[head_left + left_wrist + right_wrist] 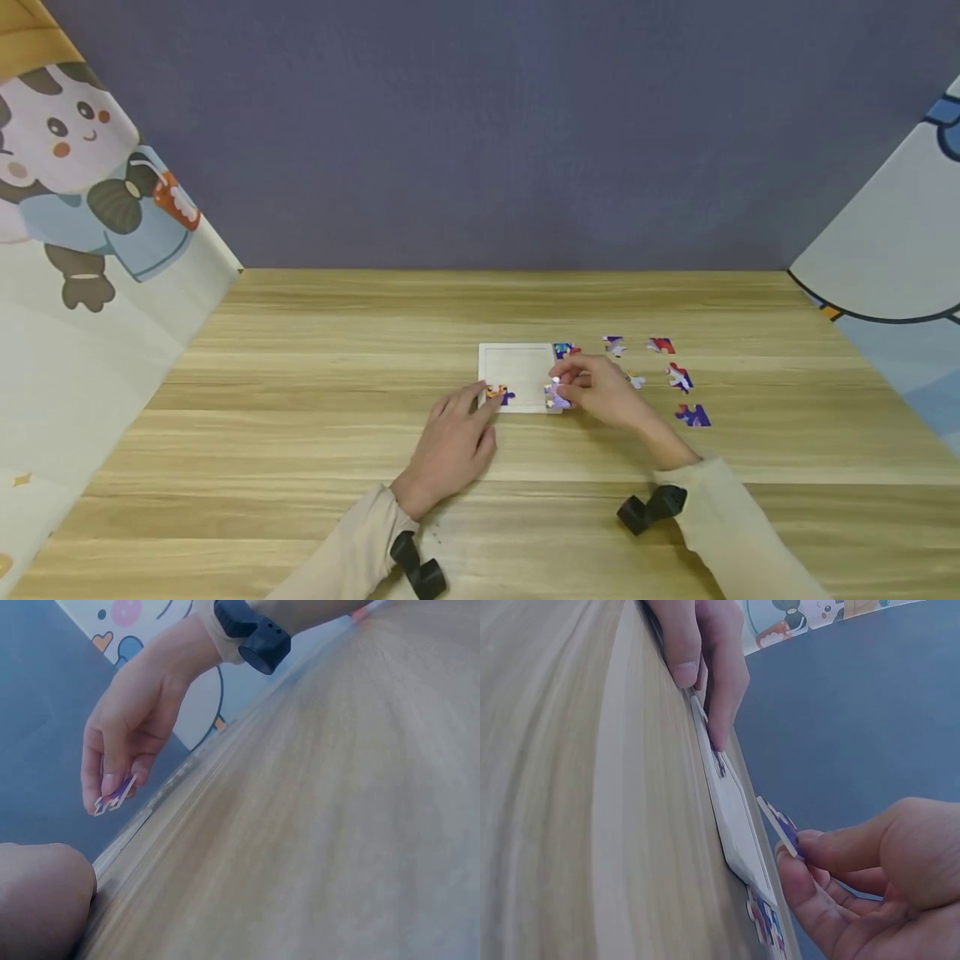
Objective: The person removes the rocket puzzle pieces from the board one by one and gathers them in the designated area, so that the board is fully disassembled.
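Observation:
A white puzzle tray (519,367) lies on the wooden table, with one orange and purple puzzle piece (496,392) in its near left corner. My left hand (450,450) rests at that corner, its fingers extended; one fingertip touches the piece and others lie at the tray's left edge. Over the tray's right edge, my right hand (606,393) pinches a purple puzzle piece (557,395) between thumb and fingers. That held piece (782,825) is tilted and raised off the tray in the right wrist view.
Loose puzzle pieces lie right of the tray: a blue and red one (564,350) by its far right corner, a red one (662,345), a red and white one (679,377), a purple one (693,415) and others. A dark wall (517,142) stands behind the table.

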Action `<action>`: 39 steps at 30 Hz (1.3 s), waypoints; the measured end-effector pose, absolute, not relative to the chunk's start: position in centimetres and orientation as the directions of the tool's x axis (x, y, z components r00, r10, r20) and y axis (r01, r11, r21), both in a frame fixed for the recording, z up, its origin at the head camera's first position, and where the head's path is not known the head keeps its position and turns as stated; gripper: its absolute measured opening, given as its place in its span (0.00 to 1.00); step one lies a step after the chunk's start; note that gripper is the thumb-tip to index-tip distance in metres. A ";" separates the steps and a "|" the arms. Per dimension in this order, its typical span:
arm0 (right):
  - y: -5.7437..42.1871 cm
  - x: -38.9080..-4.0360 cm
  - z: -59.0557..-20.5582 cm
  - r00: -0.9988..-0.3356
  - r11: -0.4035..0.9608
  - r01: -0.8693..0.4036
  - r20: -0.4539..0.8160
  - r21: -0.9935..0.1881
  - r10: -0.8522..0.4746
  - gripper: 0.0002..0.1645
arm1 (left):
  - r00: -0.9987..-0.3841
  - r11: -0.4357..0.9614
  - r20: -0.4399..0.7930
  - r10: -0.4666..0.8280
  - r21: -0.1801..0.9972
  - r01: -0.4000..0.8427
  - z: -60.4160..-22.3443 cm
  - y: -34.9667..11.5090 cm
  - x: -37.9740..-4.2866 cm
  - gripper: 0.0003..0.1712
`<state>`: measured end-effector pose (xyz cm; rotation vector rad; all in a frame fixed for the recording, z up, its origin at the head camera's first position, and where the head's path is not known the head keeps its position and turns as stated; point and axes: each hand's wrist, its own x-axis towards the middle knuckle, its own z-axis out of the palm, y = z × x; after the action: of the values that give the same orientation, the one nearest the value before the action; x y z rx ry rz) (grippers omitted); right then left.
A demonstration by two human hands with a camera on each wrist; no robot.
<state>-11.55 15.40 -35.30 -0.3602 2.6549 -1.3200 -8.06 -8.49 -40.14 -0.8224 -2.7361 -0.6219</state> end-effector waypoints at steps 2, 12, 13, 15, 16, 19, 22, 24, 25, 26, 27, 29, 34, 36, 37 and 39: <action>15.6 -11.5 -35.4 -0.960 0.588 -0.151 -0.023 -0.795 -0.278 0.12 | -0.820 0.755 0.320 0.474 0.331 0.566 -40.1 -8.5 -8.0 0.24; 16.8 -10.9 -35.1 -0.963 0.595 -0.144 -0.025 -0.791 -0.267 0.13 | -0.821 0.755 0.323 0.471 0.334 0.564 -40.3 -8.5 -8.0 0.23; 16.9 -10.8 -35.1 -0.963 0.593 -0.146 -0.023 -0.792 -0.268 0.13 | -0.821 0.755 0.323 0.471 0.334 0.565 -40.3 -8.5 -8.0 0.23; 17.2 -10.7 -35.0 -0.964 0.597 -0.141 -0.028 -0.790 -0.264 0.13 | -0.822 0.755 0.322 0.470 0.334 0.564 -40.3 -8.5 -8.0 0.24; 17.3 -10.6 -35.0 -0.964 0.596 -0.141 -0.027 -0.791 -0.264 0.13 | -0.822 0.755 0.322 0.471 0.335 0.564 -40.3 -8.5 -8.0 0.24; 17.6 -10.4 -34.9 -0.967 0.607 -0.128 -0.036 -0.784 -0.250 0.13 | -0.822 0.753 0.321 0.471 0.338 0.564 -40.3 -8.5 -7.9 0.24; 18.1 -10.1 -34.8 -0.969 0.608 -0.115 -0.047 -0.785 -0.244 0.13 | -0.822 0.754 0.321 0.470 0.339 0.563 -40.3 -8.5 -8.0 0.24; 18.4 -10.0 -34.8 -0.969 0.608 -0.106 -0.056 -0.787 -0.241 0.13 | -0.823 0.754 0.322 0.468 0.340 0.562 -40.3 -8.5 -8.0 0.24; 18.6 -9.9 -34.8 -0.969 0.609 -0.105 -0.057 -0.786 -0.241 0.13 | -0.822 0.754 0.323 0.469 0.339 0.563 -40.3 -8.5 -8.0 0.24; 18.8 -9.8 -34.8 -0.969 0.614 -0.104 -0.059 -0.782 -0.239 0.13 | -0.822 0.755 0.322 0.470 0.336 0.563 -40.3 -8.5 -8.0 0.24; 19.0 -9.7 -34.8 -0.970 0.619 -0.105 -0.057 -0.778 -0.237 0.14 | -0.821 0.755 0.323 0.471 0.334 0.565 -40.4 -8.5 -8.0 0.24; 19.4 -9.6 -34.8 -0.972 0.630 -0.103 -0.058 -0.770 -0.230 0.14 | -0.819 0.755 0.324 0.474 0.329 0.567 -40.4 -8.5 -8.1 0.24; 20.2 -9.2 -34.8 -0.975 0.644 -0.087 -0.068 -0.760 -0.212 0.14 | -0.817 0.757 0.329 0.474 0.321 0.569 -40.5 -8.5 -8.1 0.24; 20.5 -9.1 -34.8 -0.977 0.646 -0.081 -0.069 -0.759 -0.204 0.14 | -0.817 0.757 0.330 0.474 0.321 0.569 -40.4 -8.5 -8.1 0.24; 20.6 -9.0 -34.9 -0.977 0.646 -0.083 -0.065 -0.759 -0.203 0.14 | -0.817 0.758 0.329 0.474 0.319 0.568 -40.4 -8.5 -8.2 0.24; 20.9 -8.9 -35.0 -0.978 0.644 -0.092 -0.053 -0.759 -0.202 0.14 | -0.818 0.760 0.326 0.474 0.317 0.567 -40.4 -8.5 -8.2 0.24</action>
<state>-8.87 20.92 -34.98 -0.2458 2.7266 -1.2480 -8.17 -8.50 -40.41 -0.8196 -2.7313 -0.5994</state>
